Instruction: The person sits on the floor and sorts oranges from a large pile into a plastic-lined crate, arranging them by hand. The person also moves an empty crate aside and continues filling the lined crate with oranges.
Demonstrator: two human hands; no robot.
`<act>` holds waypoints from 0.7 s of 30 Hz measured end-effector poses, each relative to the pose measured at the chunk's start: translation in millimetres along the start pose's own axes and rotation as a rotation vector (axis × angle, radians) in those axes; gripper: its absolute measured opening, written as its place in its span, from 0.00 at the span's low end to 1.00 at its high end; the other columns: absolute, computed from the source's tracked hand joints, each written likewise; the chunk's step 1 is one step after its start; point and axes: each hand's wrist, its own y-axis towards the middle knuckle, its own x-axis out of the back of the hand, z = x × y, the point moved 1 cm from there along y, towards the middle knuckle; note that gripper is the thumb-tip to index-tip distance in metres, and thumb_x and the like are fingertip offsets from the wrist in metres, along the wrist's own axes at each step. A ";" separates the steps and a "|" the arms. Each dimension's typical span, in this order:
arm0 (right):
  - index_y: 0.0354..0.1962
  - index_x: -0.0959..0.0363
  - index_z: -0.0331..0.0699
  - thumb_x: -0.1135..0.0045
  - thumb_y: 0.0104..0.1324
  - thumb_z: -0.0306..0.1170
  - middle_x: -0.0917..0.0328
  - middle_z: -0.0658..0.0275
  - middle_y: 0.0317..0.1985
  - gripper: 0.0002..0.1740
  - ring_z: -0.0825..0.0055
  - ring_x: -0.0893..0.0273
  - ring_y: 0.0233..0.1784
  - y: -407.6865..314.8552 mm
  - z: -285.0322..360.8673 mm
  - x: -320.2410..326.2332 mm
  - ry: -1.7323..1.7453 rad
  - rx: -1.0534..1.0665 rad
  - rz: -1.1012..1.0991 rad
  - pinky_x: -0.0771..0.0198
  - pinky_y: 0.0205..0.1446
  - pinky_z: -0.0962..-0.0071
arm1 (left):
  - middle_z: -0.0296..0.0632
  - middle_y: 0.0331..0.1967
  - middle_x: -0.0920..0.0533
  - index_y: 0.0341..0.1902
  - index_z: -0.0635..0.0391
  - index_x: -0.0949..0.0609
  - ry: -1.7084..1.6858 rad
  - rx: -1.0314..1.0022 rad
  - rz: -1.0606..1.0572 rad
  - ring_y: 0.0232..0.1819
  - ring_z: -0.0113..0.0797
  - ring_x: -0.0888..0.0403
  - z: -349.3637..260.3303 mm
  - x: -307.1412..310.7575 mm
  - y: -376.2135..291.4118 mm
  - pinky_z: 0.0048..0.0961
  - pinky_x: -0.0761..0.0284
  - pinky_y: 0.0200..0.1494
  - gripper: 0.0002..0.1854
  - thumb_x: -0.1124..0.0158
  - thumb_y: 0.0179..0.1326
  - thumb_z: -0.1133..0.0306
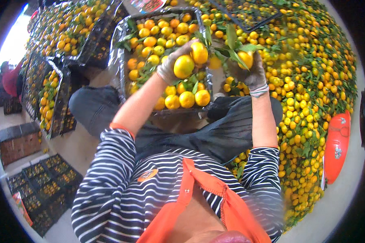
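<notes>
My left hand (169, 67), in a pale work glove, holds two yellow-orange mandarins over the crate; one mandarin (184, 66) lies nearer me and the other mandarin (199, 53) just beyond it. My right hand (257, 75), gloved too, grips a mandarin (245, 59) with green leaves (232, 38) attached, between the crate and the fruit heap. Before my crossed legs stands a plastic crate (119, 65) lined with shiny film. Loose mandarins (187, 99) and some leaves fill it; my left forearm hides part of them.
A large heap of leafy mandarins (304, 60) spreads along my right. Beyond it are a black crate (263, 26) and a red plastic object (337, 148). Filled crates (57, 103) stand left, with more crates (44, 182) lower left. A person in red (11, 80) is at far left.
</notes>
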 end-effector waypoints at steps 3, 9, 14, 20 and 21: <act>0.51 0.30 0.40 0.39 0.60 0.48 0.24 0.63 0.47 0.27 0.68 0.26 0.50 33.5 -40.4 7.3 -0.237 0.166 -0.068 0.27 0.53 0.63 | 0.40 0.55 0.23 0.62 0.53 0.30 0.175 -0.033 0.026 0.55 0.40 0.23 -25.8 35.5 -4.5 0.40 0.25 0.56 0.24 0.41 0.63 0.63; 0.54 0.35 0.36 0.36 0.58 0.43 0.24 0.56 0.46 0.32 0.64 0.27 0.50 84.8 -94.6 14.2 -1.445 0.340 -0.377 0.33 0.56 0.69 | 0.49 0.45 0.20 0.57 0.54 0.29 0.251 -0.095 -0.568 0.41 0.45 0.17 -62.7 78.5 -30.2 0.37 0.18 0.42 0.23 0.42 0.63 0.56; 0.53 0.32 0.41 0.37 0.56 0.36 0.30 0.52 0.53 0.27 0.53 0.31 0.57 74.2 -90.3 -12.8 -2.121 0.569 -0.409 0.35 0.59 0.60 | 0.43 0.40 0.19 0.49 0.53 0.25 -0.207 -0.066 -0.798 0.38 0.41 0.18 -56.4 86.9 -66.5 0.43 0.17 0.41 0.19 0.41 0.62 0.53; 0.46 0.29 0.34 0.43 0.64 0.35 0.24 0.59 0.39 0.17 0.73 0.26 0.41 82.5 -163.6 -67.2 -1.350 0.510 -0.121 0.30 0.48 0.71 | 0.39 0.53 0.25 0.64 0.53 0.32 0.668 -0.122 -0.620 0.52 0.31 0.25 -59.5 104.3 -99.5 0.31 0.25 0.52 0.34 0.33 0.58 0.53; 0.48 0.29 0.34 0.43 0.64 0.38 0.24 0.59 0.40 0.19 0.74 0.27 0.42 91.6 -189.8 -71.7 -1.296 0.250 -0.067 0.31 0.49 0.73 | 0.39 0.53 0.25 0.65 0.53 0.33 0.828 -0.119 -0.526 0.53 0.30 0.26 -61.4 108.7 -108.1 0.30 0.28 0.55 0.33 0.35 0.59 0.54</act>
